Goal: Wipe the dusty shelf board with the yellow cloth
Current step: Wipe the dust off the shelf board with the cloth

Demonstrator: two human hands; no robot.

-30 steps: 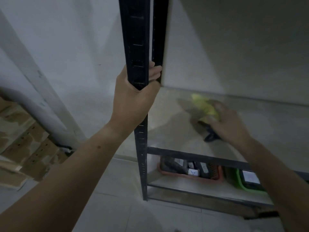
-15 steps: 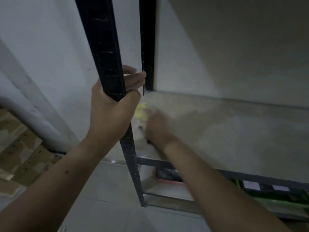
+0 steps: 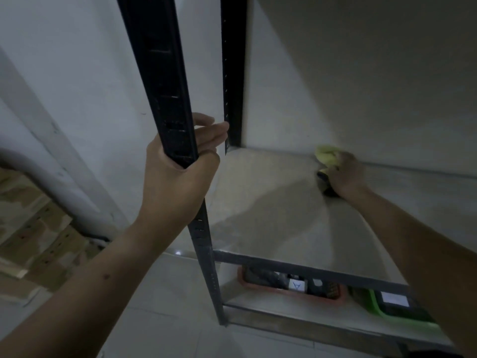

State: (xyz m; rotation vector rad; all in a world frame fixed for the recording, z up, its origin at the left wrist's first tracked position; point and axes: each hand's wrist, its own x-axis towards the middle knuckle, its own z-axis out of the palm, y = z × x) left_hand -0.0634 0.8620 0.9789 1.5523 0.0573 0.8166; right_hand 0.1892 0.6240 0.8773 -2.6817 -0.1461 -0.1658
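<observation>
At the lower left of the frame we note stacked light wooden boards (image 3: 33, 228) against a white wall (image 3: 77, 73). Left of centre, the left hand (image 3: 178, 182) grips the black slotted metal front upright (image 3: 165, 86) of the rack. Its fingers curl round the upright, and the fingertips show on the right side.

Just right of it, the black metal rear upright (image 3: 232, 73) stands at the back left corner of the pale grey shelf board (image 3: 271, 208). This board spans the centre and right of the frame.

The yellow cloth (image 3: 325, 155) lies bunched on the board at its rear edge, right of centre, close to the back wall. The right hand (image 3: 346, 174) covers it, with fingers curled over the cloth and pressing it onto the board. A dark patch shows under the near side of this hand; we cannot tell what it is.

On the lower shelf, bottom centre, sits a red plastic tray (image 3: 338, 297) of dark items. To its right is a green plastic tray (image 3: 375, 304).
</observation>
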